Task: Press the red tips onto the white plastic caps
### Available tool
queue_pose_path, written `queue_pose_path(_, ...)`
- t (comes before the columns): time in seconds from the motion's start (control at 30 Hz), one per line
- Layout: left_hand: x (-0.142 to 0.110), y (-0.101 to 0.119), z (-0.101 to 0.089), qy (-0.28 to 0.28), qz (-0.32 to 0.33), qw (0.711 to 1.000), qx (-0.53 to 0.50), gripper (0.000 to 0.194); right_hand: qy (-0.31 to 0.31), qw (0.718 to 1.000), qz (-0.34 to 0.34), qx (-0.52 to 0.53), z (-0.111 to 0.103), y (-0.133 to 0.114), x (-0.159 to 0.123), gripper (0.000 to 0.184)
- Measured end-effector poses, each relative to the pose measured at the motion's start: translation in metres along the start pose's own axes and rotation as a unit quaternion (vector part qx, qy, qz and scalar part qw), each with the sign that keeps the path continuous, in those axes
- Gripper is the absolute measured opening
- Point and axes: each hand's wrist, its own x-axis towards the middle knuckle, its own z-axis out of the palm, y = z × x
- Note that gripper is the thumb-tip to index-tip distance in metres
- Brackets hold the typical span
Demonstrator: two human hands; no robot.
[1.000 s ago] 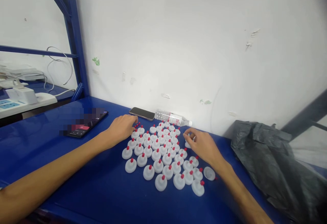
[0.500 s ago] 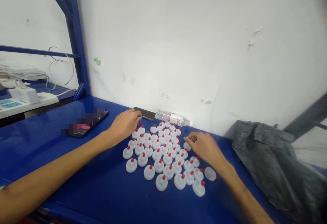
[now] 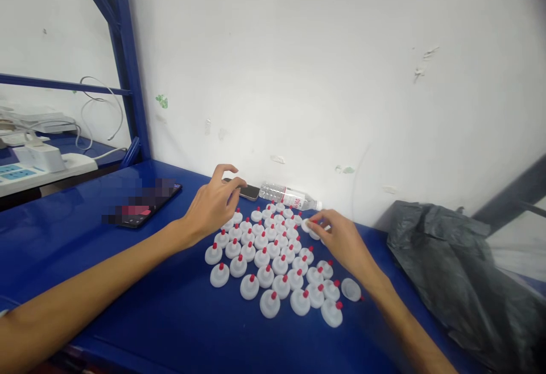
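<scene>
Several white round caps with red nozzle tips (image 3: 262,257) stand in a loose cluster on the blue table (image 3: 170,306). At the cluster's back right edge, my right hand (image 3: 339,235) pinches one white cap (image 3: 306,225) between thumb and fingers; other caps are partly hidden beneath the hand. My left hand (image 3: 215,206) hovers at the back left edge with thumb and fingers apart, holding nothing. It covers part of a dark phone (image 3: 249,192) lying by the wall. One cap (image 3: 351,290) near my right forearm lies tipped over, its hollow side showing.
A clear plastic bottle (image 3: 290,196) lies on its side against the wall behind the caps. Another phone (image 3: 149,206) rests at the left. A crumpled black plastic bag (image 3: 452,266) spreads along the right, and a power strip (image 3: 46,166) sits at the far left.
My left hand has lifted slightly and its fingers have spread apart. My right hand has shifted a little up and now a white cap shows in its fingertips.
</scene>
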Motion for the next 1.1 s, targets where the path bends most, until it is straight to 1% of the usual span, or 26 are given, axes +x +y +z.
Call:
queue_pose_path(0.07, -0.001, 0.004, -0.003, -0.013, 0.038, 0.999, -0.023, 0.023, 0.032, 0.999, -0.020, 0.011, -0.001, -0.006, -0.002, 0.023)
queue_pose_path(0.13, -0.002, 0.008, -0.005, -0.024, 0.082, 0.996, -0.035, 0.023, 0.043, 0.998, -0.042, 0.018, -0.001, -0.013, -0.005, 0.020)
queue_pose_path(0.17, -0.003, 0.010, -0.005, -0.027, 0.106, 0.993, -0.035, 0.023, 0.044, 0.997, -0.064, 0.012, 0.000, -0.017, -0.007, 0.018)
queue_pose_path(0.23, -0.006, 0.015, -0.006, -0.026, 0.156, 0.987, -0.033, 0.022, 0.053, 0.989, -0.133, -0.023, 0.002, -0.024, -0.011, 0.015)
queue_pose_path(0.33, -0.010, 0.023, -0.006, -0.046, 0.221, 0.973, -0.044, 0.017, 0.085, 0.962, -0.246, -0.080, 0.006, -0.034, -0.016, 0.018)
queue_pose_path(0.43, -0.015, 0.034, -0.006, -0.081, 0.257, 0.961, -0.058, 0.015, 0.111, 0.938, -0.306, -0.116, 0.008, -0.048, -0.021, 0.023)
queue_pose_path(0.5, -0.018, 0.042, -0.006, -0.092, 0.274, 0.955, -0.058, 0.016, 0.125, 0.921, -0.341, -0.142, 0.007, -0.059, -0.025, 0.020)
queue_pose_path(0.57, -0.021, 0.049, -0.006, -0.090, 0.293, 0.950, -0.058, 0.016, 0.142, 0.905, -0.370, -0.158, 0.007, -0.068, -0.028, 0.015)
queue_pose_path(0.63, -0.023, 0.054, -0.004, -0.079, 0.308, 0.946, -0.059, 0.016, 0.152, 0.897, -0.384, -0.156, 0.007, -0.075, -0.030, 0.013)
queue_pose_path(0.7, -0.023, 0.056, -0.003, -0.064, 0.311, 0.947, -0.055, 0.018, 0.150, 0.901, -0.382, -0.138, 0.007, -0.078, -0.032, 0.014)
queue_pose_path(0.8, -0.023, 0.053, -0.001, -0.052, 0.277, 0.957, -0.062, 0.019, 0.137, 0.914, -0.367, -0.108, 0.010, -0.077, -0.034, 0.023)
queue_pose_path(0.9, -0.022, 0.048, 0.000, -0.068, 0.245, 0.963, -0.084, 0.015, 0.140, 0.916, -0.361, -0.102, 0.013, -0.074, -0.034, 0.029)
queue_pose_path(1.03, -0.023, 0.047, 0.001, -0.092, 0.248, 0.962, -0.072, 0.015, 0.150, 0.917, -0.357, -0.096, 0.014, -0.072, -0.032, 0.028)
queue_pose_path(1.1, -0.023, 0.048, 0.002, -0.097, 0.248, 0.961, -0.071, 0.019, 0.152, 0.916, -0.355, -0.104, 0.013, -0.074, -0.030, 0.027)
